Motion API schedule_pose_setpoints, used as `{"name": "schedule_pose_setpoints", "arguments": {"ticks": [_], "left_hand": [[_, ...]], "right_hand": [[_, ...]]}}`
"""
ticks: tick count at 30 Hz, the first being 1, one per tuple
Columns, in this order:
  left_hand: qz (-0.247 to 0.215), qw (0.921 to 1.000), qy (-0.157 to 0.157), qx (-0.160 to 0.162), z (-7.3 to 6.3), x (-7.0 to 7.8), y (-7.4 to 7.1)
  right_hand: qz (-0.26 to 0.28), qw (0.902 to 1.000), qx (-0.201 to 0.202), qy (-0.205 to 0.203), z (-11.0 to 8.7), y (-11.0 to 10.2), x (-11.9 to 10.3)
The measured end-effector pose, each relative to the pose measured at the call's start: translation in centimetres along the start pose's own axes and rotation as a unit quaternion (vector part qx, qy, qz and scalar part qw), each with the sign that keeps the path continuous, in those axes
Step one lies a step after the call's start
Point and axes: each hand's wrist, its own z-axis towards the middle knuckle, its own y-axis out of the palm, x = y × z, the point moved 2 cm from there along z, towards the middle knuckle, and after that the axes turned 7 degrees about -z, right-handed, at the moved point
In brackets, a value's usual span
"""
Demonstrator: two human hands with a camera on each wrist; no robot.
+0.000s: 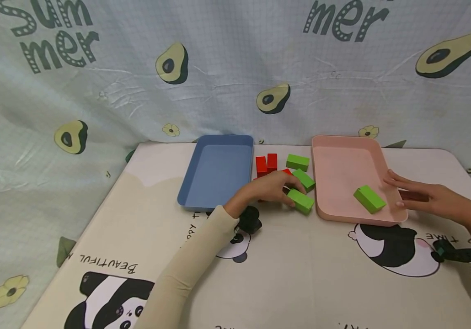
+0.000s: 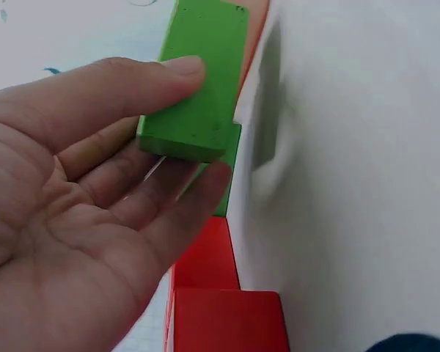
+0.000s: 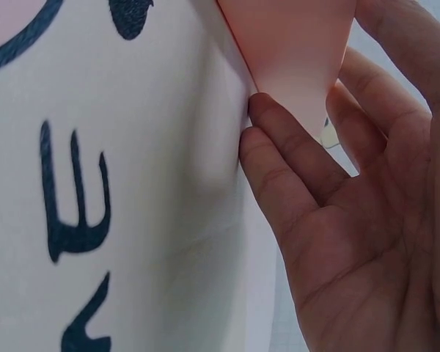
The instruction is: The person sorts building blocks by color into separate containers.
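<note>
In the head view my left hand (image 1: 274, 186) pinches a green block (image 1: 301, 202) beside the pink tray's left edge. The left wrist view shows this green block (image 2: 202, 88) under my thumb, with fingers beneath it. Against the right edge of the pink tray (image 1: 342, 160) my right hand (image 1: 433, 196) rests its extended fingertips and thumb. Up close, the fingers (image 3: 286, 147) of that hand touch the tray's outer wall (image 3: 293, 51). Another green block (image 1: 369, 199) lies inside this tray.
A blue tray (image 1: 223, 169) stands to the left. Between the trays are several red blocks (image 1: 261, 165), partly hidden by my left hand, and two more green blocks, one at the back (image 1: 297, 162). A hanging patterned cloth (image 1: 219, 68) borders the table's far side.
</note>
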Motion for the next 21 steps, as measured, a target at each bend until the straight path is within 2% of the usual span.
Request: {"name": "schedule_pose_setpoints", "arguments": {"ticks": [5,10,16,21], "left_hand": [[-0.055,0.9984,0.002,0.014,-0.21,-0.06,-0.06],[-0.094,0.9952,0.011,0.026,-0.37,-0.09,-0.15],[-0.094,0.9947,0.024,0.034,-0.47,-0.08,-0.31],[-0.106,0.9929,0.051,0.02,-0.58,0.0,-0.48]], "right_hand": [[0.003,0.9999,0.002,-0.011,0.0,-0.02,-0.07],[0.0,1.0,0.0,-0.004,-0.01,-0.09,-0.03],[0.001,0.9999,0.002,-0.01,-0.1,-0.1,0.03],[-0.004,1.0,0.002,-0.007,-0.06,-0.1,-0.02]]}}
